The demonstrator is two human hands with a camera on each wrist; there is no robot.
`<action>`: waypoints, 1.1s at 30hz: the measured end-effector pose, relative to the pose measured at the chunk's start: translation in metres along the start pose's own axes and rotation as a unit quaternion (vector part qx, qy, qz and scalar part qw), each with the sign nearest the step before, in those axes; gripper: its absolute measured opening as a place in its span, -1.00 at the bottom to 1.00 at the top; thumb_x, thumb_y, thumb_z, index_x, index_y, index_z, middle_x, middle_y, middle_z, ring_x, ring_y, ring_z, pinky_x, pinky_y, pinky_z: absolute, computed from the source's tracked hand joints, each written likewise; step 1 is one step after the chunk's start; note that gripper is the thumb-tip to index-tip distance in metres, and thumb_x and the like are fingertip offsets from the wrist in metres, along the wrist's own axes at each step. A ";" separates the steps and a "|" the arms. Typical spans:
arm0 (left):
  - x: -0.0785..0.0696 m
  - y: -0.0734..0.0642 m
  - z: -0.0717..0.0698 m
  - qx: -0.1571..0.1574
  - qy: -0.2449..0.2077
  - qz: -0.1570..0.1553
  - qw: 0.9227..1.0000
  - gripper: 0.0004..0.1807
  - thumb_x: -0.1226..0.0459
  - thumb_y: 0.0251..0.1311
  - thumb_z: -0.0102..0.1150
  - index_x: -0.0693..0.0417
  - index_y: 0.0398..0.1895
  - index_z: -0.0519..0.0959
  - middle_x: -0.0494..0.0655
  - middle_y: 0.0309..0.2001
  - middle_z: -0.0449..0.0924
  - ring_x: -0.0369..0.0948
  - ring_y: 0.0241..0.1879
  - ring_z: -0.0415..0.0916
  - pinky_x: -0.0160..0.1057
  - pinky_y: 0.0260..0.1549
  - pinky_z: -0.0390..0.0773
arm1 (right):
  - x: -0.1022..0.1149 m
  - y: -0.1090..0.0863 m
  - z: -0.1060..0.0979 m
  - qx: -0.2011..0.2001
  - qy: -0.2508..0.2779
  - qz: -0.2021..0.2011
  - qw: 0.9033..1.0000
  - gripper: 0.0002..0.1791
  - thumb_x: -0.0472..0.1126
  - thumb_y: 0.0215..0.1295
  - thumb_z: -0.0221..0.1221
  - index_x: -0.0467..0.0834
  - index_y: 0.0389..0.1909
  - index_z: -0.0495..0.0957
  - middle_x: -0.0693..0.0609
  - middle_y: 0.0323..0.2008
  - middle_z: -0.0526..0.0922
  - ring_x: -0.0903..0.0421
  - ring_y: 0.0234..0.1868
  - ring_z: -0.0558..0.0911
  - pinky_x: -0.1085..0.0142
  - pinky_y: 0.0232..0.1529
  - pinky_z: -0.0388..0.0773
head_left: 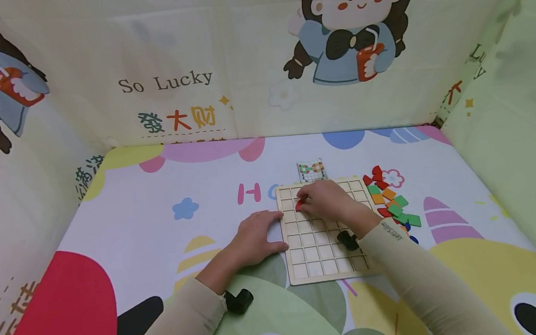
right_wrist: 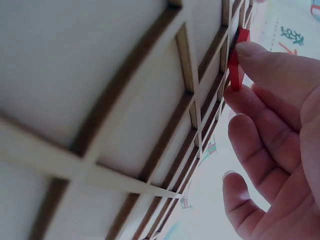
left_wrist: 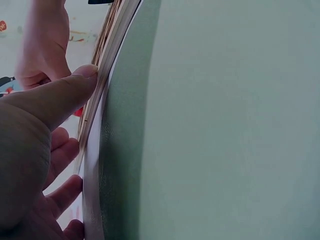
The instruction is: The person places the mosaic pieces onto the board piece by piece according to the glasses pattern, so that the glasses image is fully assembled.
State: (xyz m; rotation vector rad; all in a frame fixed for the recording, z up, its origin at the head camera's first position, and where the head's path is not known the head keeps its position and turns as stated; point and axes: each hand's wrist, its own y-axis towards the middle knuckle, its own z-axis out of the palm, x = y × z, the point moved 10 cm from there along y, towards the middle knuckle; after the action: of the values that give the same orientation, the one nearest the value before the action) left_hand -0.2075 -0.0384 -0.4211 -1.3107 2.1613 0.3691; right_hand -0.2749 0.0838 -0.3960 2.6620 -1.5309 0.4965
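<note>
A wooden grid board (head_left: 314,279) with square compartments lies flat on the table. My right hand (head_left: 327,200) reaches over its upper part and pinches a red tile (right_wrist: 239,59) between thumb and finger, right at the grid's dividers near the upper left. The other fingers of that hand are loosely bent. My left hand (head_left: 258,236) rests along the board's left edge, thumb and fingertips touching the frame. In the left wrist view, the left thumb (left_wrist: 75,92) lies against the board's side (left_wrist: 102,80) with its fingers spread below.
Several loose red, orange, green and blue tiles (head_left: 414,220) lie scattered right of the board. Behind it is a small pattern card (head_left: 312,170) with a coloured design. Printed cloth walls (head_left: 253,105) enclose the patterned table cover (head_left: 145,237) at the back and sides.
</note>
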 end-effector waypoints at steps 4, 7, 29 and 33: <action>0.000 0.000 0.000 0.000 0.000 -0.001 1.000 -0.25 0.05 0.15 0.42 0.10 0.38 0.41 0.03 0.32 0.42 0.04 0.36 0.25 0.14 0.31 0.21 | 0.004 0.002 -0.002 -0.010 -0.023 -0.012 1.000 -0.65 -0.10 0.35 0.30 -0.17 0.09 0.67 0.00 -0.11 0.73 -0.01 -0.08 0.65 0.09 0.06 0.55; -0.001 0.000 -0.001 0.001 -0.002 -0.002 1.000 -0.25 0.05 0.15 0.42 0.10 0.38 0.41 0.04 0.32 0.42 0.04 0.36 0.25 0.14 0.31 0.21 | 0.008 0.005 -0.001 -0.012 -0.034 -0.019 0.999 -0.65 -0.09 0.36 0.29 -0.15 0.09 0.68 0.01 -0.14 0.74 0.01 -0.13 0.65 0.11 0.00 0.56; 0.000 0.000 0.000 0.004 -0.003 -0.008 1.000 -0.24 0.04 0.15 0.42 0.08 0.39 0.40 0.01 0.33 0.41 0.03 0.37 0.23 0.15 0.32 0.20 | 0.015 0.012 0.001 -0.019 -0.006 0.005 1.000 -0.68 -0.07 0.34 0.31 -0.10 0.05 0.68 0.04 -0.09 0.73 0.01 -0.07 0.64 0.11 0.04 0.55; 0.000 0.000 0.001 0.004 -0.001 -0.005 1.000 -0.24 0.04 0.16 0.41 0.08 0.39 0.40 0.01 0.33 0.42 0.03 0.37 0.23 0.13 0.32 0.20 | 0.017 0.013 0.001 -0.018 -0.015 -0.002 1.000 -0.70 -0.07 0.34 0.31 -0.09 0.03 0.69 0.06 -0.11 0.74 0.02 -0.09 0.65 0.11 0.00 0.57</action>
State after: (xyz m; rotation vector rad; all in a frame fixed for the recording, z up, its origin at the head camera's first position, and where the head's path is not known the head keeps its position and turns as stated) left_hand -0.2071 -0.0382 -0.4217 -1.3148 2.1529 0.3561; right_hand -0.2778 0.0626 -0.3940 2.6561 -1.5266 0.4265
